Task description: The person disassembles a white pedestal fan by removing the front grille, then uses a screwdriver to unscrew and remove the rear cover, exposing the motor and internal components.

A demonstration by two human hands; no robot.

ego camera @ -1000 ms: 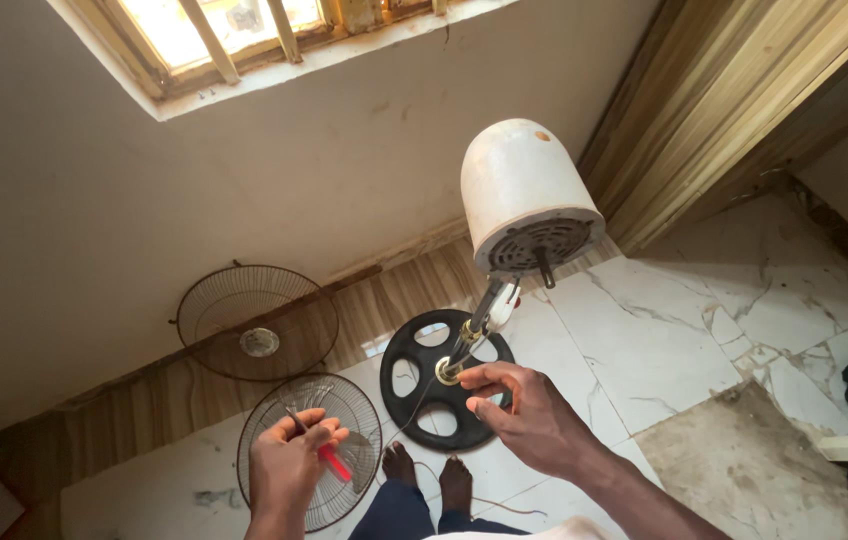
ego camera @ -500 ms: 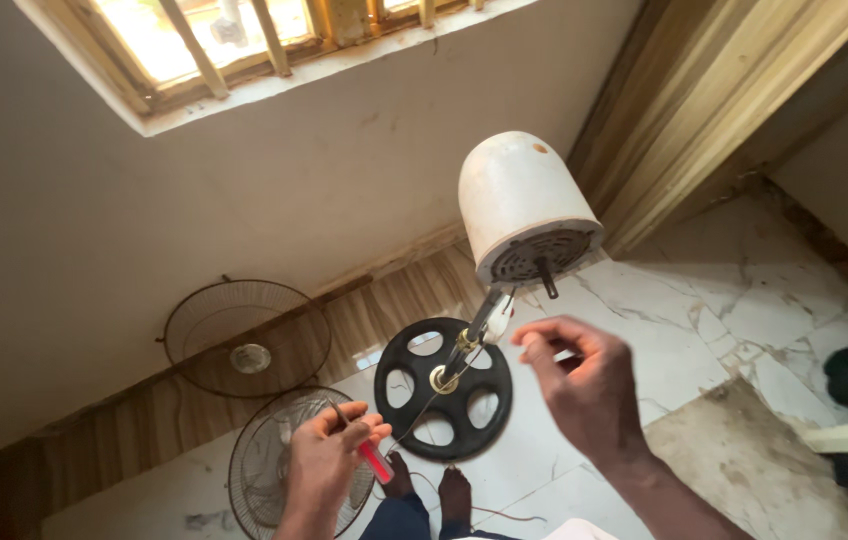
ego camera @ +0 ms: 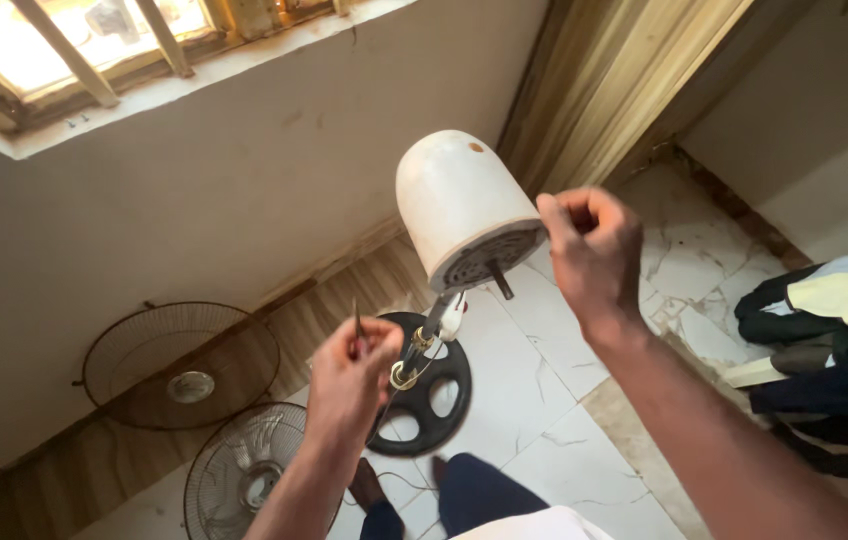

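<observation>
A: Your left hand pinches a thin tool at lower centre; your right hand curls, seemingly empty, beside the motor housing mid-frame.

B: Bump it and the stand could tip.
</observation>
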